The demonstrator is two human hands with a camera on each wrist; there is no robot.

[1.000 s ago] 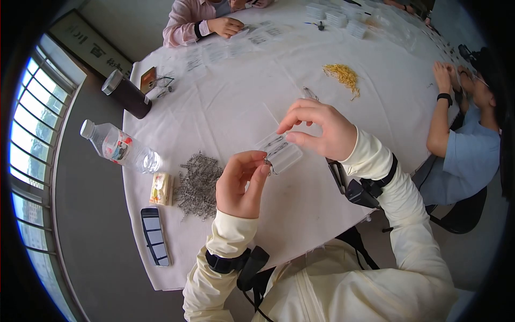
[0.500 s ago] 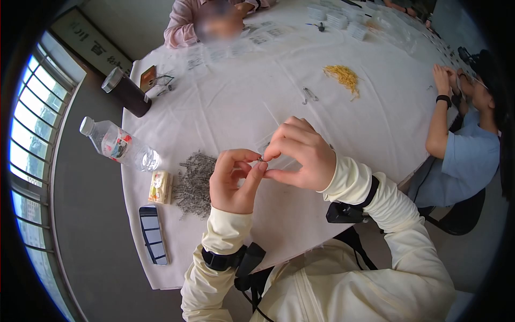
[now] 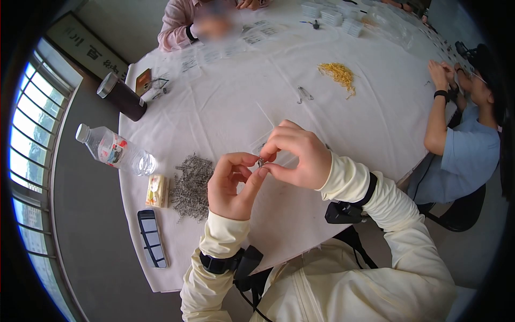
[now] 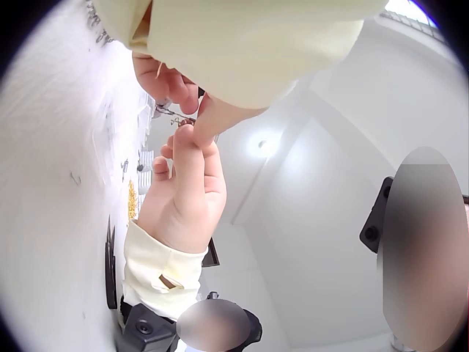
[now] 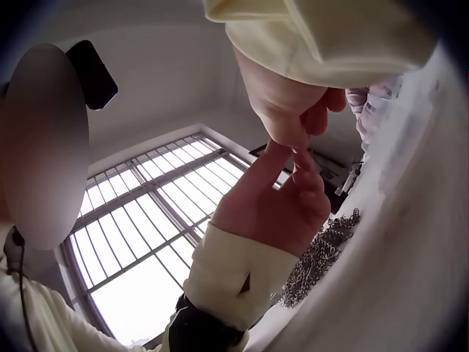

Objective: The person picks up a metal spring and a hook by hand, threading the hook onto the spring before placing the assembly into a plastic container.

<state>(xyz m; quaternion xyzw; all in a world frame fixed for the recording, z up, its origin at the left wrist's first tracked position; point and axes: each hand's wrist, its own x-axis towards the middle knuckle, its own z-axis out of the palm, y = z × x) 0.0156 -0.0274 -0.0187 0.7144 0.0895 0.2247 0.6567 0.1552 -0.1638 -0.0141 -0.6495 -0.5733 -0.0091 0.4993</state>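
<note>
In the head view, my left hand (image 3: 232,185) pinches a small silver wire piece (image 3: 260,162) between thumb and fingers over the table. My right hand (image 3: 300,155) pinches the same piece from the other side, fingertips meeting the left ones. Its exact kind I cannot tell. In the left wrist view, thin twisted wire (image 4: 174,113) sticks out by the fingertips. A clear plastic box (image 3: 290,161) lies mostly hidden behind the right hand, its thin clear lid (image 3: 265,115) beyond. Left of my left hand spreads a pile of grey wire pieces (image 3: 192,188).
Along the left edge are a phone (image 3: 153,239), a tissue pack (image 3: 157,191), a water bottle (image 3: 115,150) and a dark flask (image 3: 122,96). Farther off lie silver wire clips (image 3: 304,95) and a yellow heap (image 3: 338,76). Two people sit around the white-covered table (image 3: 225,123).
My right hand has come left and down from above the plastic box to the left fingertips, and now pinches the wire piece there. My left hand has shifted slightly left, still holding it.
</note>
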